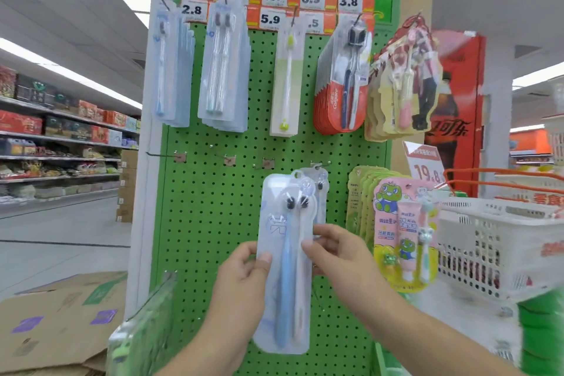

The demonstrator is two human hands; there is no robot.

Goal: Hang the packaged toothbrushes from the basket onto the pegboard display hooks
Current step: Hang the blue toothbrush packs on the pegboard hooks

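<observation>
Currently both hands, left hand [244,268] and right hand [335,250], pinch a toothbrush pack [285,262] before the pegboard [213,207]; its hang-hole could miss the hook [320,165] and slip.

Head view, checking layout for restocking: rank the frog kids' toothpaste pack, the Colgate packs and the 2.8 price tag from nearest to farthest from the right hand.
From the right hand:
1. Frog kids' toothpaste pack, just to its right.
2. Colgate packs, above on the top row.
3. 2.8 price tag, far up-left.
</observation>
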